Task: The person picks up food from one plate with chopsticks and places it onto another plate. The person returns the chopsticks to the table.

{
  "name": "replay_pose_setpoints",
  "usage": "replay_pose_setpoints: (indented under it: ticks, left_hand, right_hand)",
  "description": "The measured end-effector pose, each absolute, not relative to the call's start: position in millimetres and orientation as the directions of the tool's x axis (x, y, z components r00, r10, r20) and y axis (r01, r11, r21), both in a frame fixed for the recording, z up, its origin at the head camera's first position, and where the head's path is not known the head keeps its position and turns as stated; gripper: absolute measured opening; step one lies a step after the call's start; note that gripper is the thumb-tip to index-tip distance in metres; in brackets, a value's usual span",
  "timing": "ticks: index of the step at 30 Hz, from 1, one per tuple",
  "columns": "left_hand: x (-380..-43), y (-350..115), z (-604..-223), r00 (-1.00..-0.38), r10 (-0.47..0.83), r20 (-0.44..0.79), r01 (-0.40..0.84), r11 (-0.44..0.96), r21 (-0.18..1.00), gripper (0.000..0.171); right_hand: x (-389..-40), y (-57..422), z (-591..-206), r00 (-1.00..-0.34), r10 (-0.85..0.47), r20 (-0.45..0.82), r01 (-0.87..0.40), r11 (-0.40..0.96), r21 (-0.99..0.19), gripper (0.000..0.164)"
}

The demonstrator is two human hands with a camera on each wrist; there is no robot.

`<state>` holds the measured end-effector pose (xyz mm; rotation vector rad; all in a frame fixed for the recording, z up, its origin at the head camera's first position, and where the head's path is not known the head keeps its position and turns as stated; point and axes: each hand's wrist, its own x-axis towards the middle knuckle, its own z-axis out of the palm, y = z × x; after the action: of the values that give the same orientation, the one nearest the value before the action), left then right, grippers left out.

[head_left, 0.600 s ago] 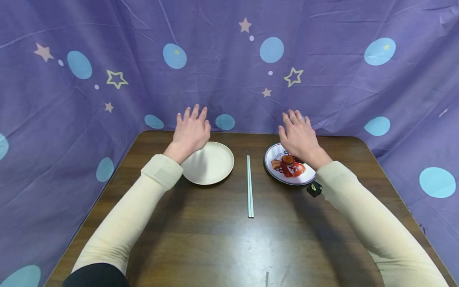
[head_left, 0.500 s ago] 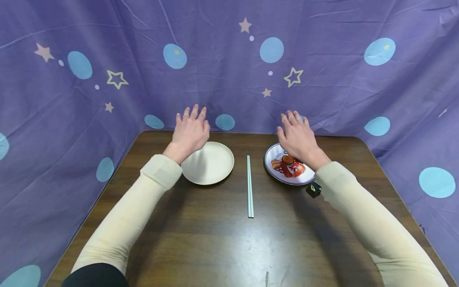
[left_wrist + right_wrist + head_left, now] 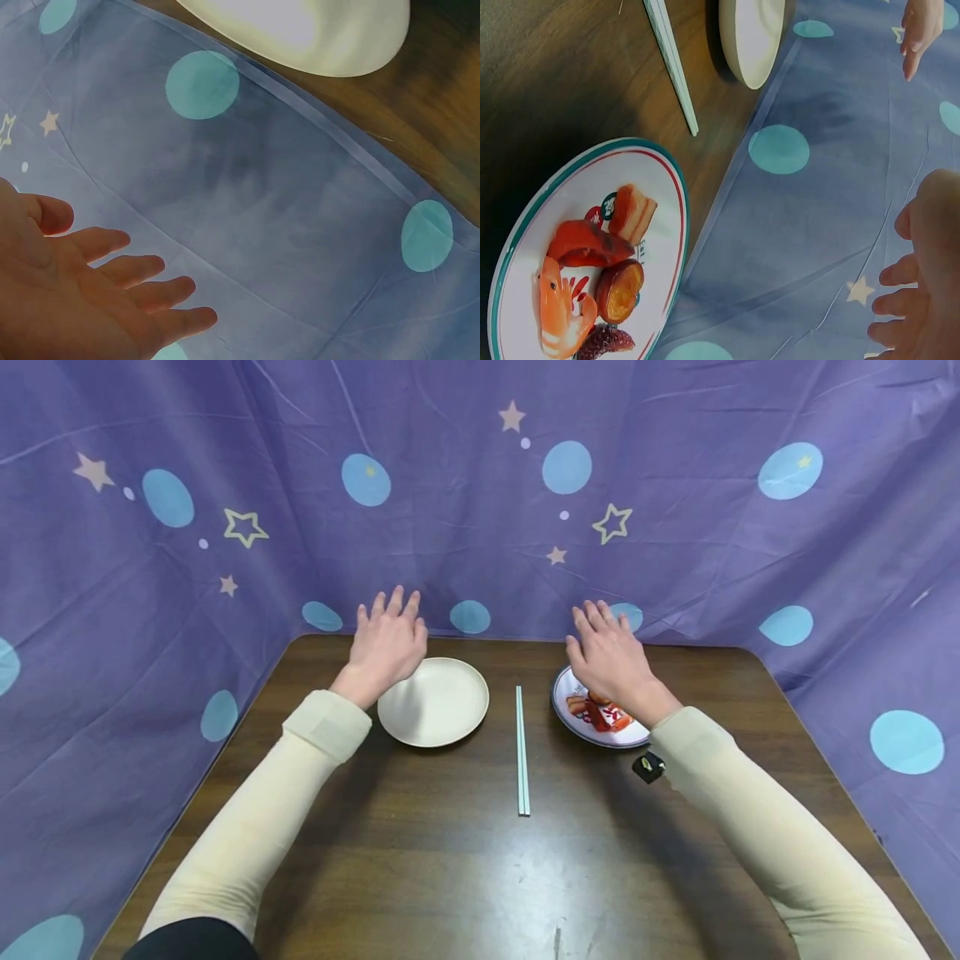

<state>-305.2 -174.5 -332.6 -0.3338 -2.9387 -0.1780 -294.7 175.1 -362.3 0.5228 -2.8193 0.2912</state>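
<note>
- Purple fabric backdrop printed with blue ovals and stars (image 3: 465, 427) hangs behind and along both sides of where the person works.
- Brown, glossy wood-grain surface (image 3: 420, 860) carries everything laid out here.
- Two arms in cream sleeves reach far forward. The left hand (image 3: 386, 643) and right hand (image 3: 611, 656) hang palm-down in the air, fingers loosely straight and a little apart, with nothing in either. I'd call this a ready stage, before any handling; picking something up would call for lowering a hand and curling the fingers.
- Round, plain cream plate with a smooth finish (image 3: 450, 702) sits on the person's left, partly behind the left hand from above; only shading shows across its face.
- Round white plate with a teal rim and red inner line (image 3: 664, 240) sits on the right, partly covered by the right hand from above. From the right wrist, I count five food pieces on it.
- Pair of pale mint, slim straight chopsticks (image 3: 522, 752) lies side by side between the plates, touching neither; they'd want a fine pinch, I think.
- Orange shrimp-shaped piece (image 3: 551, 296), glossy red curved piece (image 3: 589, 244), brown-and-golden rounded piece (image 3: 620, 291), layered brown-and-pale slab (image 3: 632, 216) and dark reddish-purple bumpy piece (image 3: 605, 341) lie close together on the teal-rimmed plate.
</note>
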Motion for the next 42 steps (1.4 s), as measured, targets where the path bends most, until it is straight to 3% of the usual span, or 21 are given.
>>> replay_pose_setpoints:
  ticks: [42]
  left_hand:
    - [-290.8,-216.5,-354.2,-0.971,0.141,0.194,0.176,0.969,0.175,0.063]
  right_hand:
    - [-267.1,131.1,-385.3,-0.835,-0.463,0.298,-0.513,0.85,-0.119,0.057]
